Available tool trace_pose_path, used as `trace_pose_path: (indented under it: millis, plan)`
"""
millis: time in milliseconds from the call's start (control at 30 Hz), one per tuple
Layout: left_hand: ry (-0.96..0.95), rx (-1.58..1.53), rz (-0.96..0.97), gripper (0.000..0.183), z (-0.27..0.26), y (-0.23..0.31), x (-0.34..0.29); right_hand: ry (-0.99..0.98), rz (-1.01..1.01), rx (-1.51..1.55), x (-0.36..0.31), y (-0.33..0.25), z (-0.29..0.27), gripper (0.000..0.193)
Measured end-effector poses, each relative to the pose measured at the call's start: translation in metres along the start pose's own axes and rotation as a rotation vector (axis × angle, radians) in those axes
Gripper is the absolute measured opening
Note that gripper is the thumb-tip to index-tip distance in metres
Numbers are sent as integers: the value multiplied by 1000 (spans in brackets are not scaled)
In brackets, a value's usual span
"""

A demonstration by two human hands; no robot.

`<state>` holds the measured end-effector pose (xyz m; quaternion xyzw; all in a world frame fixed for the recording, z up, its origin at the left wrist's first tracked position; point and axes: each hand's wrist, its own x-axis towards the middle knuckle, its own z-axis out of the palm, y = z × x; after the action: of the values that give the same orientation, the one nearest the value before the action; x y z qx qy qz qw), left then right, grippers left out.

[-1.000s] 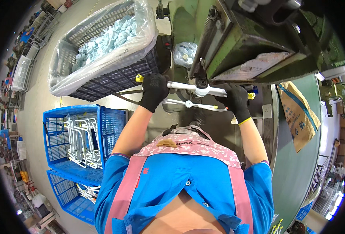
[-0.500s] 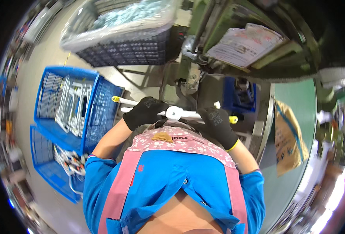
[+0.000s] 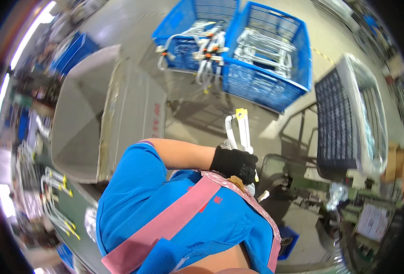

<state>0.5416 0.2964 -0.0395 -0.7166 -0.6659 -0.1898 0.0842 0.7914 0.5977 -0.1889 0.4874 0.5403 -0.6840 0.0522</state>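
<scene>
My left hand (image 3: pixel 235 164), in a black glove, is closed around a white tube frame (image 3: pixel 244 132) in front of my apron. The frame's far end carries a yellow end piece (image 3: pixel 241 113) with a dark mark. A second, bent white tube (image 3: pixel 229 130) runs alongside it. Just past the glove, a short white piece (image 3: pixel 263 196) sticks out; whether it belongs to the same frame I cannot tell. My right hand does not show, and my body and apron cover the lower part of the frame.
Ahead stand a blue crate (image 3: pixel 266 82) of white tube frames and another blue crate (image 3: pixel 183 54) with orange-jointed tubes. A large cardboard box (image 3: pixel 135 114) is at left, a black lined crate (image 3: pixel 336 123) at right. Yellow-tipped frames (image 3: pixel 55 205) lie on a green table; machinery occupies the lower right.
My view has swung left, bringing the cardboard box in and the crates to the top. The white frame, gripped by both hands before, now shows only my left hand on it.
</scene>
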Motion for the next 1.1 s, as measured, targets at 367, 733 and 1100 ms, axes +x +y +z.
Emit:
trace_pose_path:
  millis: [367, 733, 1100]
  plan:
    - [-94, 420, -134, 14, -91, 43, -81, -485, -166, -214, 24, -73, 220, 38]
    - [64, 613, -774, 11, -187, 39, -276, -643, -594, -85, -76, -174, 438, 46]
    - [312, -912, -1094, 54, -225, 76, -491, -1661, -489, 118, -251, -245, 693, 55]
